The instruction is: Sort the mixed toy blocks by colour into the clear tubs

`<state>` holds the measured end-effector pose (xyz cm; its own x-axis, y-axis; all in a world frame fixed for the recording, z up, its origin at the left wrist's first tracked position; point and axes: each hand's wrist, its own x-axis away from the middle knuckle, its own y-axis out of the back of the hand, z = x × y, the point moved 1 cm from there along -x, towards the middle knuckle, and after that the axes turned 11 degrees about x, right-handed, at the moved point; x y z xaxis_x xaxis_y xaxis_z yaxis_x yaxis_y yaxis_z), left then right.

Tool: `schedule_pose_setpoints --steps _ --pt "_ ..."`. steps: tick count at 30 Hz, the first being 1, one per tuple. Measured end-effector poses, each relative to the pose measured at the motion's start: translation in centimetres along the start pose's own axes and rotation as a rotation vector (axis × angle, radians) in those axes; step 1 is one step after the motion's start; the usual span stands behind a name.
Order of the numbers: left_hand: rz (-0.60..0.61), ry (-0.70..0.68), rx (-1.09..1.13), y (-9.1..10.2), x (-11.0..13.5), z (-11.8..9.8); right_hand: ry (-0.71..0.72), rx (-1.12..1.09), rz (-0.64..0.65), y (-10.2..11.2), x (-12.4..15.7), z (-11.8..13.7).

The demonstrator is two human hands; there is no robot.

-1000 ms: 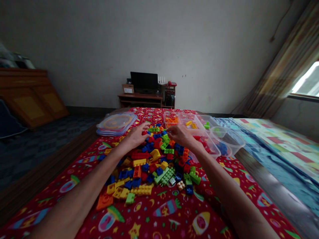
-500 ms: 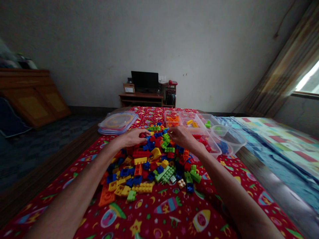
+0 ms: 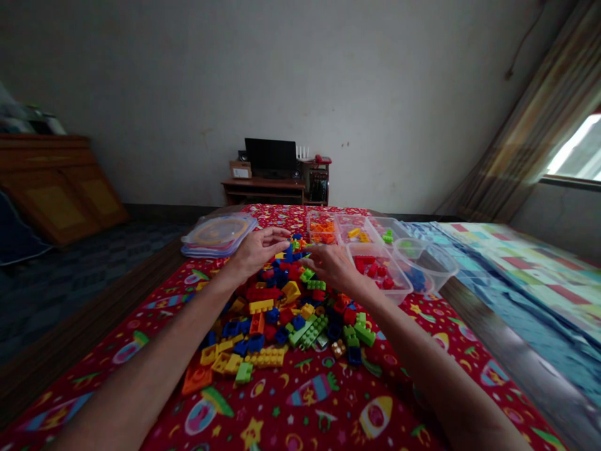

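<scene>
A heap of toy building bricks in red, yellow, blue, green and orange lies before me. Over its far left side is my left hand, fingers stretched out and thumb apart, holding nothing that I can see. Blue bricks lie in the gap between my two hands. At the far right of the heap, my right hand has its fingers curled together beside green bricks; what they hold, if anything, is hidden.
Clear plastic boxes on the right hold sorted bricks: orange bricks, yellow bricks, red bricks. A round clear tub stands beside them. Stacked lids lie at left on the red patterned cloth. A bed is at right.
My left hand has risen slightly from the bricks and its fingers have straightened. My right hand has shifted a little left and down. The whole view has tilted slightly.
</scene>
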<state>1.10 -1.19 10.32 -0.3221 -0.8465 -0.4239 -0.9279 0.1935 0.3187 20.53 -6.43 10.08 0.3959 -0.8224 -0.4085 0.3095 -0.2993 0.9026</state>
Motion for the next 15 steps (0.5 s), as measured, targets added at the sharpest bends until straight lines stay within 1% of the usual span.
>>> schedule_pose_setpoints --steps 4,6,8,10,12,15 --pt "0.026 0.065 0.082 -1.1 0.4 -0.7 -0.005 -0.032 -0.033 -0.4 0.2 1.5" --pt "0.053 0.076 0.101 -1.2 0.4 -0.8 -0.051 -0.045 -0.069 -0.6 0.0 1.5" --pt "0.088 0.075 0.104 -1.2 0.4 -0.8 -0.093 -0.082 -0.092 -0.2 -0.3 0.9" --pt "0.119 0.065 0.058 -1.0 0.4 -0.6 -0.140 -0.109 -0.100 0.8 -0.6 -0.6" --pt "0.138 0.052 -0.030 -0.8 0.4 -0.5 -0.212 -0.086 -0.115 2.5 -0.6 -2.8" --pt "0.178 0.032 -0.215 -0.5 0.4 -0.3 -0.371 0.114 -0.192 5.5 0.7 -7.2"
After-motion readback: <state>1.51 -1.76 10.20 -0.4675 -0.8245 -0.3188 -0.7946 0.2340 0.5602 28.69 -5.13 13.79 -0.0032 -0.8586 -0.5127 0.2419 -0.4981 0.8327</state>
